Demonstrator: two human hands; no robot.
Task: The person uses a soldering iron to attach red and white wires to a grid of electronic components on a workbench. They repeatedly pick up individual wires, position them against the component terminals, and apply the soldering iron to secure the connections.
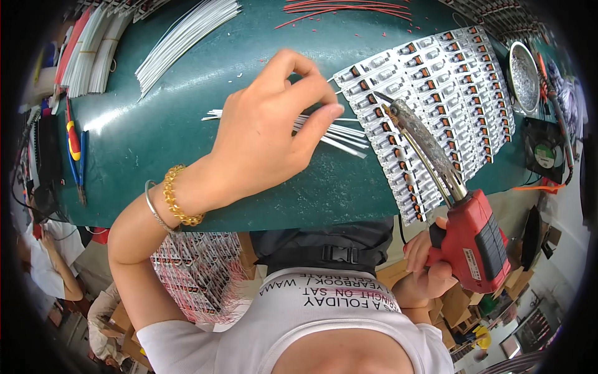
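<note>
My left hand [261, 128] reaches across the green worktop, fingers pinched on a thin white wire [331, 79] at the upper left corner of the component sheet. Most of that wire is hidden by the fingers. The sheet [416, 80] carries rows of small silver and black parts with orange-brown spots. Beneath my left hand lies a loose bundle of short white wires [342, 138]. My right hand [428, 265] is wrapped around the grip of a red and black soldering gun [478, 243]. Its dark tip points up and left, over the sheet's left columns.
White wires [187, 43] and red wires [349, 7] lie along the far side. At left are pliers [73, 149] and bundled wires [90, 53]. A metal bowl [523, 78] and a small black fan [543, 149] sit at right. Other people work beyond the lower left.
</note>
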